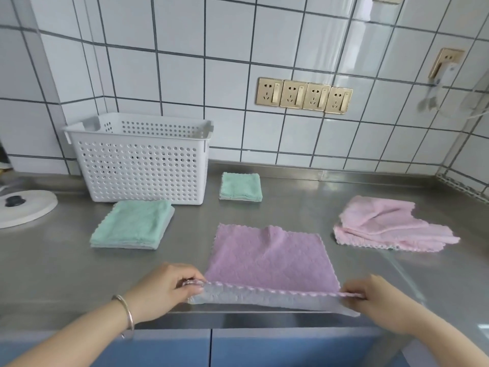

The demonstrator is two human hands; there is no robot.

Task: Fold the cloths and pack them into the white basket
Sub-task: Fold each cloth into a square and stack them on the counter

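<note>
Both hands, left point(161, 288) and right point(375, 300), pinch with curled fingers.

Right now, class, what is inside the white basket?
Through the white basket holes and open top, no cloth shows inside. Its floor is hidden by the front wall.

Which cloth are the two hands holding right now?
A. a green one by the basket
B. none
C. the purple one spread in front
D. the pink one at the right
C: the left hand and right hand each pinch a near corner of the purple cloth.
</note>
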